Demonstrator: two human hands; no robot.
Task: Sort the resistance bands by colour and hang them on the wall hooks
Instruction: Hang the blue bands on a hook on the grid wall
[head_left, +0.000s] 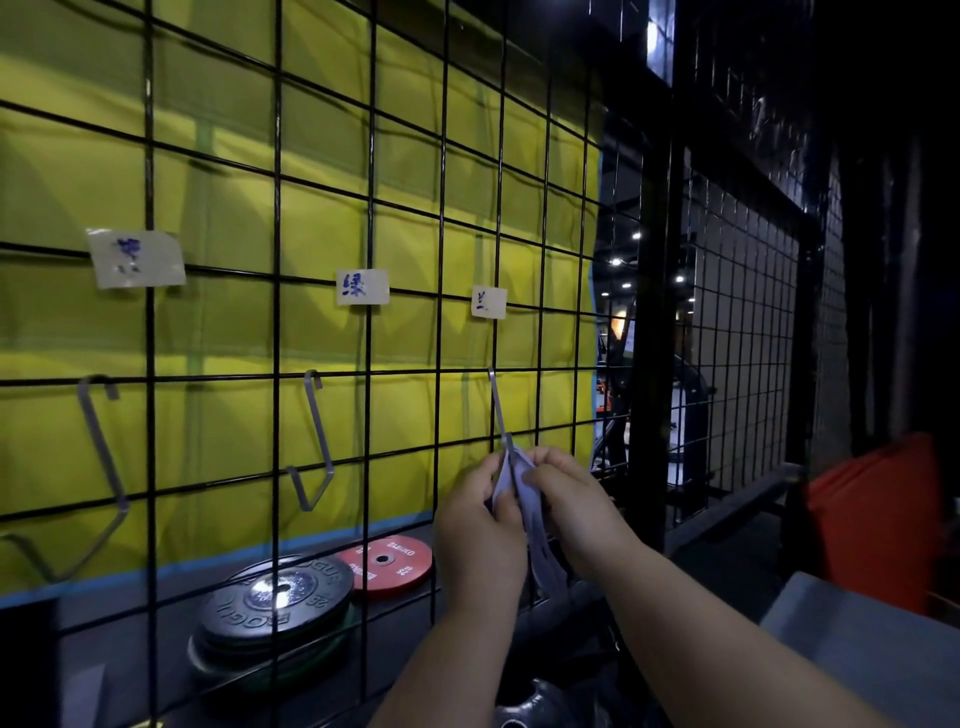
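Your left hand (480, 525) and right hand (563, 506) both pinch the pale band (524, 512) between them (at the rightmost hook (500, 410) on the grid's right edge).

Wall: we face a black wire grid panel (280, 208) backed by a yellow-green padded fabric sheet (218, 322).
Labels: we see three pale paper tags (362, 287) with handwritten characters.
Floor: a black round weight plate (275, 603) lies beside a red round weight plate (383, 561).
Right: we see a dark mesh partition (743, 312) and an orange-red pad (872, 514).
Light: dim, with small ceiling spots (616, 262) beyond.
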